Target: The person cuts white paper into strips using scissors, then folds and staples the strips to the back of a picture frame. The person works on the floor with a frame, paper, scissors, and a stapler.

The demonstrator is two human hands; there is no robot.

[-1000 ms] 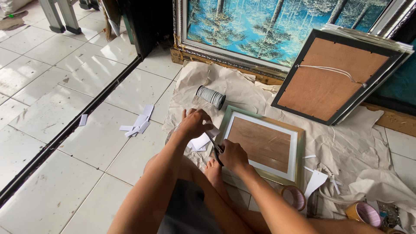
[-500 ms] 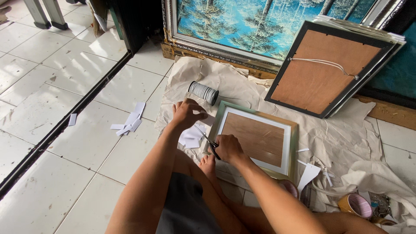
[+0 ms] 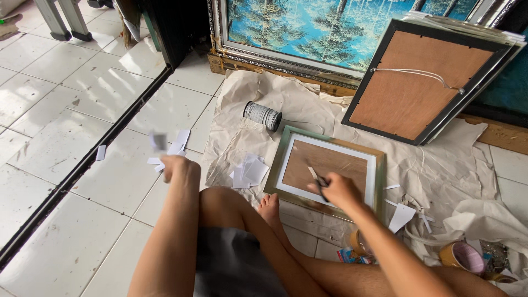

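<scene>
Since the earlier frame the left hand (image 3: pixel 175 165) has swung away from the small picture frame (image 3: pixel 325 169) and now hangs out over the white tile floor (image 3: pixel 71 137), a blurred white paper scrap (image 3: pixel 158 141) just above its fingertips; whether the fingers pinch it or have let it go cannot be told. More white scraps (image 3: pixel 177 144) lie on the tiles just beyond this hand, and a loose pile of paper pieces (image 3: pixel 250 171) sits on the crumpled brown paper sheet (image 3: pixel 247 104) between the two hands. The right hand (image 3: pixel 336 190) stays on the frame, closed around a thin dark-handled blade (image 3: pixel 316 177) whose tip rests on the brown backing board inside the white border. Beyond this hand lies a grey spool of cord (image 3: pixel 263 115), farther off a larger frame (image 3: pixel 423 82) leans back-side out, and near the wrist stands a roll of tape (image 3: pixel 462 257).
</scene>
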